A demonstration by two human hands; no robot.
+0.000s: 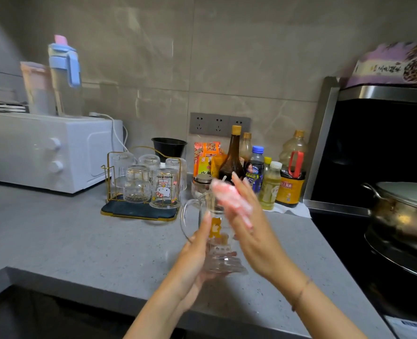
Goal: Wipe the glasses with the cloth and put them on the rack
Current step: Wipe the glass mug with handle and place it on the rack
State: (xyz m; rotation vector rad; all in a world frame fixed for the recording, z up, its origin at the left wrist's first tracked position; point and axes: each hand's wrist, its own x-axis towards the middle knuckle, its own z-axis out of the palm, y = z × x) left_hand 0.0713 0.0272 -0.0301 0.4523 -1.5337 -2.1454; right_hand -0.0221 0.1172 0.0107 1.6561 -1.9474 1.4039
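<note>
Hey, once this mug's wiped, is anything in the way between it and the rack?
Nothing visible stands between them. The glass mug, held in the left hand, has bare countertop up to the rack. The rack already holds upturned glasses, so free spots look scarce.

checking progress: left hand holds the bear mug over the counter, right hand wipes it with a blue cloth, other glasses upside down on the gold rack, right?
Not quite: the head view shows the cloth in the right hand is pink, not blue. The rest holds: the left hand holds the bear mug over the counter, and other glasses stand upside down on the gold rack.
</note>
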